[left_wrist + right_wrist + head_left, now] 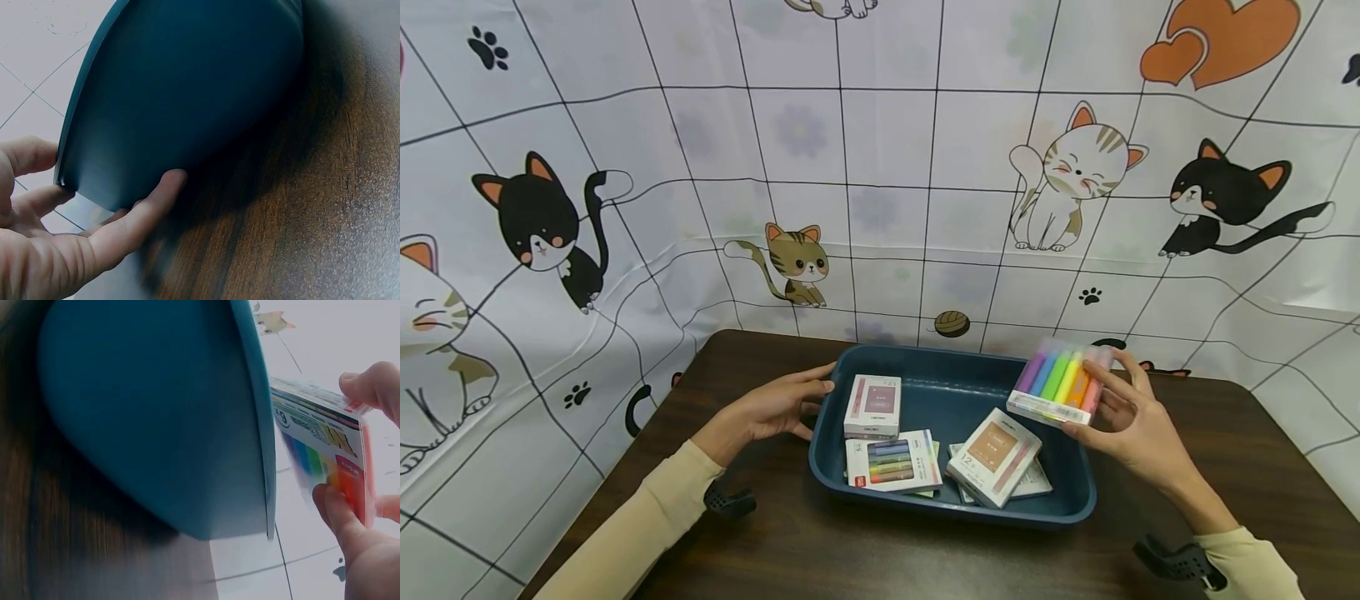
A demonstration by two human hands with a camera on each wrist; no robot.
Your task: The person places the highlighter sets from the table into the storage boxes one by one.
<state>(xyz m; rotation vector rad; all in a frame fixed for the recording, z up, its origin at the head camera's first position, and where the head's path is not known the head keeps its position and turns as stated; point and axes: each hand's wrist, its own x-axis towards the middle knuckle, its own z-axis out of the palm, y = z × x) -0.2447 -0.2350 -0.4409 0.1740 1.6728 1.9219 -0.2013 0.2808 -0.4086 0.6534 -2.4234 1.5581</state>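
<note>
My right hand [1131, 421] pinches a clear pack of highlighters [1062, 382] by its right side, tilted over the tray's right end. Purple, blue, green, yellow, orange and pink pens show through the plastic; in the right wrist view, thumb and fingers lie on opposite sides of the pack [328, 440]. With fingers spread, my left hand [778, 406] touches the outside of the left end of the dark blue tray [940, 387]. In the left wrist view the thumb lies along the tray's wall [187, 81], the other fingertips at its rim.
Inside the tray are a box with a mauve panel [872, 406], a box picturing coloured pens [891, 461] and a tilted box with a tan panel [996, 457]. Other flat packs lie partly hidden beneath. The brown table [775, 525] meets a cat-print cloth [887, 225] behind.
</note>
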